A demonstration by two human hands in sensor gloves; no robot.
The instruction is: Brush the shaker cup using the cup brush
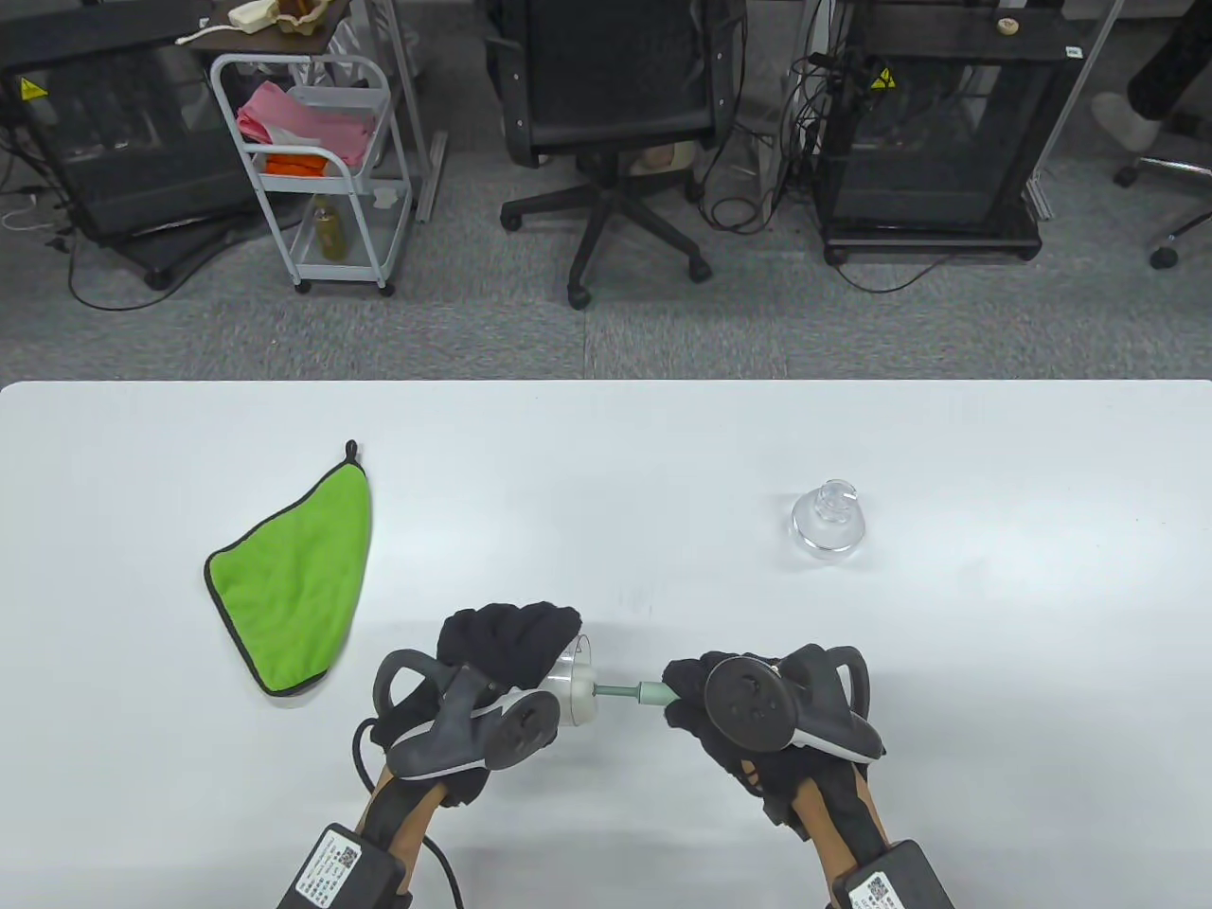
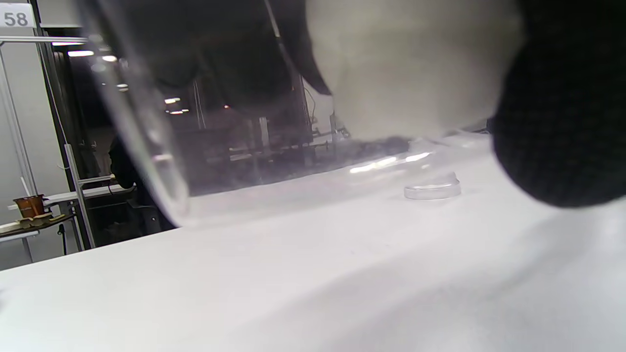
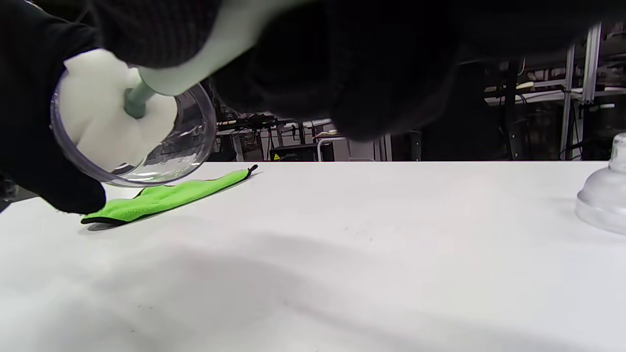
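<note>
My left hand grips a clear shaker cup lying on its side above the table, its mouth facing right. My right hand grips the pale green handle of the cup brush. The brush's white sponge head sits inside the cup's mouth. In the left wrist view the clear cup wall and the sponge fill the top of the frame, with a gloved finger at the right.
A green cloth lies on the white table at the left; it also shows in the right wrist view. The clear shaker lid stands at the right, also seen in the right wrist view. Chairs and carts stand beyond the far edge.
</note>
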